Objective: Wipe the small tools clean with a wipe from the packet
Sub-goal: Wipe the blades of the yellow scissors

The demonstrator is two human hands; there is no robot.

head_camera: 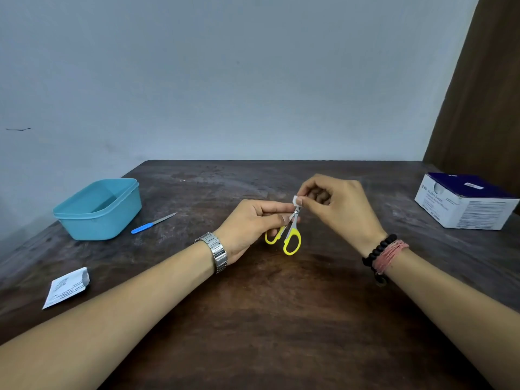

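Left hand (247, 223) grips yellow-handled scissors (289, 235), steadying blades; right hand (334, 204) pinches wipe (296, 200) around tips (nail file (153, 223) waits).

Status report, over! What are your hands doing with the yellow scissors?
Left hand holds yellow scissors. Right hand pinches wipe on the blade tips. Blue-handled tool waits on table. Nothing in the way.

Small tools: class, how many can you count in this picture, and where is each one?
2. The yellow-handled metal scissors are held between both hands at the table's middle; the blue-handled metal nail file lies beside the blue plastic tub. The tub may hide others.
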